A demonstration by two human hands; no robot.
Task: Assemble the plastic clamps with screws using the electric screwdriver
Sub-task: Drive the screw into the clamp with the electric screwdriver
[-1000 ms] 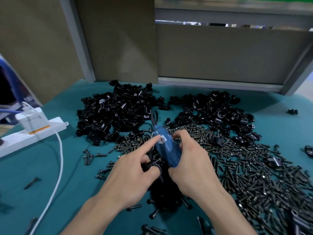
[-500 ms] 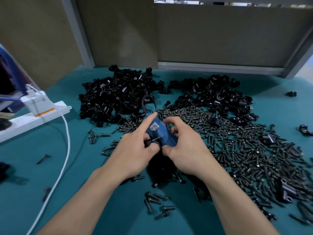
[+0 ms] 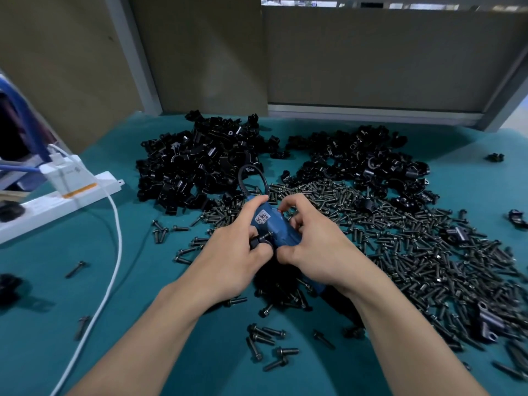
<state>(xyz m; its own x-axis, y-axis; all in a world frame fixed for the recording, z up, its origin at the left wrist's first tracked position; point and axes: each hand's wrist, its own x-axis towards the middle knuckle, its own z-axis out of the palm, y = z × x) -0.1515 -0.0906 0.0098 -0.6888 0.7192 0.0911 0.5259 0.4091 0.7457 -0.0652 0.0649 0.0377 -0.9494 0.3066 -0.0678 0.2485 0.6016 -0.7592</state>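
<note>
A blue electric screwdriver (image 3: 271,227) with a white label and a black wrist loop is held between both hands above the green table. My right hand (image 3: 317,250) grips its body from the right, fingers curled over the top. My left hand (image 3: 231,252) pinches a black clamp with a screw (image 3: 261,241) against the screwdriver's left side, its index finger lying along the tool. Black plastic clamps lie in two heaps, the left heap (image 3: 200,164) and the right heap (image 3: 368,161). A wide spread of black screws (image 3: 414,247) covers the table to the right.
A white power strip (image 3: 57,201) with a plugged adapter lies at the left, its white cable (image 3: 111,252) running toward the front edge. Loose screws (image 3: 268,347) lie in front of my arms. Grey partition panels (image 3: 371,58) close off the back of the table.
My left index finger moved from pointing at the label to lying along the screwdriver. Both hands drew together round the tool with the clamp and screw. The view tilted downward.
</note>
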